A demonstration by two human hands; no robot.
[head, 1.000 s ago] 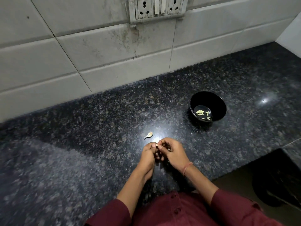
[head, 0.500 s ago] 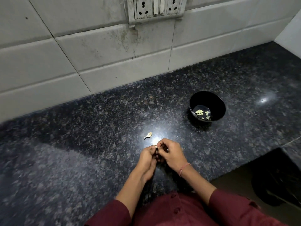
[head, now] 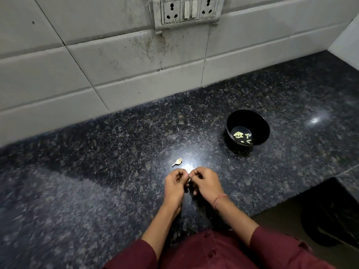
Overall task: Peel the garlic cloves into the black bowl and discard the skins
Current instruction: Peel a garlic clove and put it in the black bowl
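My left hand point(head: 174, 184) and my right hand point(head: 206, 183) meet fingertip to fingertip just above the dark granite counter point(head: 97, 181). Between them they pinch a small garlic clove point(head: 189, 179), of which only a pale sliver shows. One unpeeled clove point(head: 177, 162) lies on the counter just beyond my left hand. The black bowl point(head: 260, 123) stands to the right and farther back, with several peeled cloves point(head: 241, 136) at its bottom.
A tiled wall point(head: 136, 74) with a switch and socket plate point(head: 187, 11) rises behind the counter. At the lower right the counter ends and a dark bin point(head: 330, 216) stands on the floor below.
Both hands have stayed together on the clove, their fingers shifting slightly. The loose clove and the bowl have not moved.
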